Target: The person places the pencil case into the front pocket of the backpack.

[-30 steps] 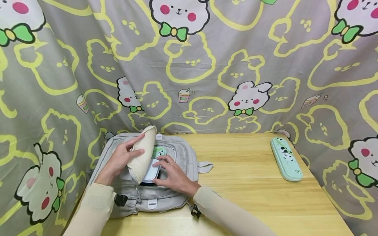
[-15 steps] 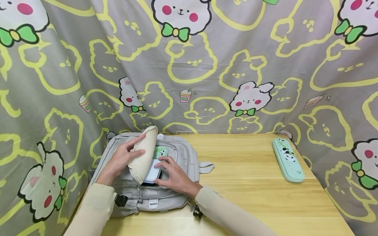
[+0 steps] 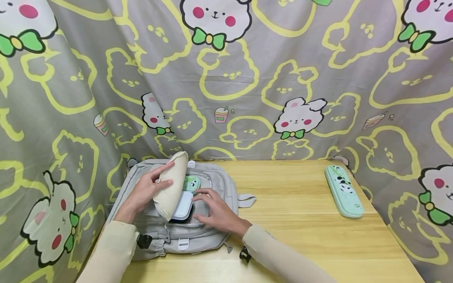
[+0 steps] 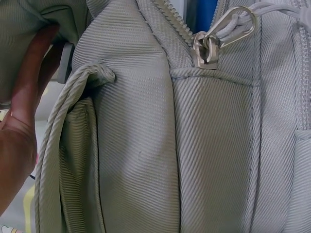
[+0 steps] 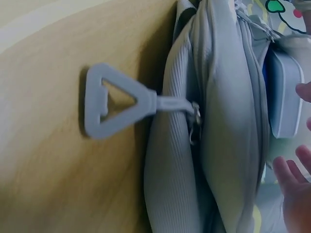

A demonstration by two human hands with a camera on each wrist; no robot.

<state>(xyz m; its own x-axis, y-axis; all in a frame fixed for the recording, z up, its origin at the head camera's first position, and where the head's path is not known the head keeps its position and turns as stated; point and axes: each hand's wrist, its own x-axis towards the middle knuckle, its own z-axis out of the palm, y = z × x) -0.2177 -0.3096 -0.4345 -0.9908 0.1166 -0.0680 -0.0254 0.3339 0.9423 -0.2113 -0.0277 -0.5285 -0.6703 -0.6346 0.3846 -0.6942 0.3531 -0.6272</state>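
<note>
A grey backpack [image 3: 228,188] lies on the table with its front pocket unzipped. My left hand [image 3: 141,194] holds the pocket's front flap [image 3: 172,188] raised, thumb on the pale inner side and fingers behind. In the opening sits a white box [image 3: 184,205] with rounded corners, its left part hidden by the flap. Behind it shows a green case [image 3: 192,184] with a panda print. My right hand [image 3: 221,212] hovers at the right of the white box, thumb and fingers spread and holding nothing. The right wrist view shows its fingers [image 5: 284,172] apart near the white box [image 5: 286,94].
A mint panda pencil case [image 3: 344,190] lies at the table's right edge. The wooden table [image 3: 283,220] is walled by a patterned curtain [image 3: 247,78]. A metal zipper pull [image 4: 206,51] hangs at the pocket's end. A grey triangular buckle [image 5: 92,104] sticks out from the backpack's side.
My right hand has let go of the white box and drawn slightly right, its fingers parted. The box stays in the pocket. My left hand keeps the flap raised.
</note>
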